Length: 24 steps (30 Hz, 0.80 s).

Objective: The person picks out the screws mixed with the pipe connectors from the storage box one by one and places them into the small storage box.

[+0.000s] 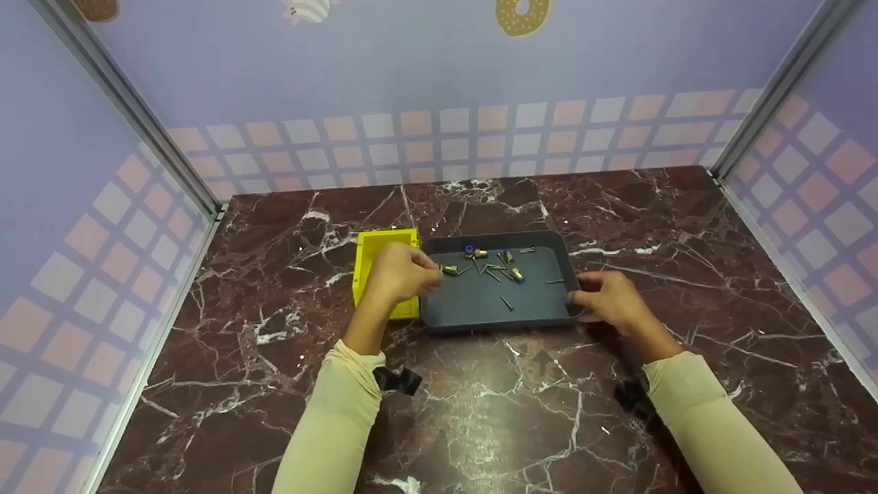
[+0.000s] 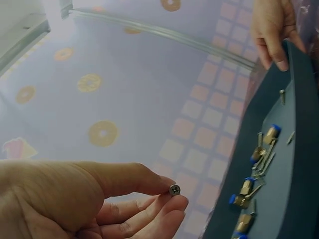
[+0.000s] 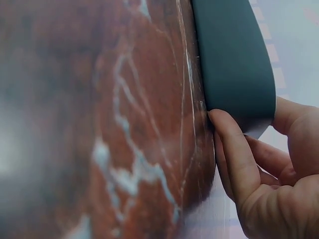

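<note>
My left hand (image 1: pixel 401 273) is over the right side of a yellow bin (image 1: pixel 365 241), close to the left edge of a dark grey tray (image 1: pixel 473 312). Between its thumb and fingertips it pinches a screw (image 2: pixel 174 189), whose cross-slotted head faces the left wrist camera. In the tray lie several loose screws (image 1: pixel 507 302) and several brass fittings with blue ends (image 1: pixel 516 275), mostly toward the back. My right hand (image 1: pixel 610 300) grips the tray's right end, with fingertips low against the outer wall (image 3: pixel 237 64) in the right wrist view. The hand and forearm hide much of the bin's inside.
Bin and tray stand side by side on a dark red marbled tabletop (image 1: pixel 480 412). A patterned back wall (image 1: pixel 439 68) and side panels (image 1: pixel 62 274) enclose the table. Each wrist carries a black mount (image 1: pixel 398 379).
</note>
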Each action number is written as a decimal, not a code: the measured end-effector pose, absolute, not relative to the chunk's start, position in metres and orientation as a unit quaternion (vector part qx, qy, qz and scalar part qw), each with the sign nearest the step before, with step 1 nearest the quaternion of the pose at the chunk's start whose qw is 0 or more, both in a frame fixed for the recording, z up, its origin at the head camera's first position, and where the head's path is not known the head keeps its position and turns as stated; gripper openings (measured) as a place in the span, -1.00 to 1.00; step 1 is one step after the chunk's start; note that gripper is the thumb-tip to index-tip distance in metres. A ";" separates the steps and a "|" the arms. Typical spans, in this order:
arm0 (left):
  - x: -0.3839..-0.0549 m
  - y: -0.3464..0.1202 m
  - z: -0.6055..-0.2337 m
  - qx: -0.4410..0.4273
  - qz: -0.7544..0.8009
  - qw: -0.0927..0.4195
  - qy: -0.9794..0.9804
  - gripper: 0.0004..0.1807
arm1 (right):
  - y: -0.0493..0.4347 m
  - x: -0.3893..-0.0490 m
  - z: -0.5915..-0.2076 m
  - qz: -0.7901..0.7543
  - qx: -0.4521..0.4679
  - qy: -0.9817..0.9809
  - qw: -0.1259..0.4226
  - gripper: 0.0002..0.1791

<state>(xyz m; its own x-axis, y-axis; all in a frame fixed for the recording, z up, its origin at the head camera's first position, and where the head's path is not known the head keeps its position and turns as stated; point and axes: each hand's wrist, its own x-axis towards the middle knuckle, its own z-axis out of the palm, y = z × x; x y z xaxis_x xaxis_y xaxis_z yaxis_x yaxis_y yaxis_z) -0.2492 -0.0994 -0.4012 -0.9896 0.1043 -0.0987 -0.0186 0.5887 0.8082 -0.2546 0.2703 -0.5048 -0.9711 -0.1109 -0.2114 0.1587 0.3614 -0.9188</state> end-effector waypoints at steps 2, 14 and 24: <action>-0.250 -0.105 -0.400 0.016 0.473 0.068 0.878 -0.88 | 0.270 -0.255 -0.506 -0.566 0.013 0.815 0.122 -0.39; -0.264 -0.135 -0.399 -0.025 0.488 0.055 0.871 -0.84 | 0.270 -0.255 -0.506 -0.566 0.014 0.815 0.120 -0.39; -0.275 -0.150 -0.402 -0.059 0.478 0.051 0.875 -0.84 | 0.270 -0.253 -0.504 -0.583 0.014 0.803 0.128 -0.36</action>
<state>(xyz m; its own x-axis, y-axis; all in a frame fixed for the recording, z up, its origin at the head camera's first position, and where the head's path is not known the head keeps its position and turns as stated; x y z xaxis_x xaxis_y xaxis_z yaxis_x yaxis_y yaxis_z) -0.2749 -0.1500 -0.4025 -0.9877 -0.0545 -0.1463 -0.1525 0.5361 0.8302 -0.2535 0.2701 -0.5042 -0.9670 -0.1256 -0.2218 0.1719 0.3209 -0.9314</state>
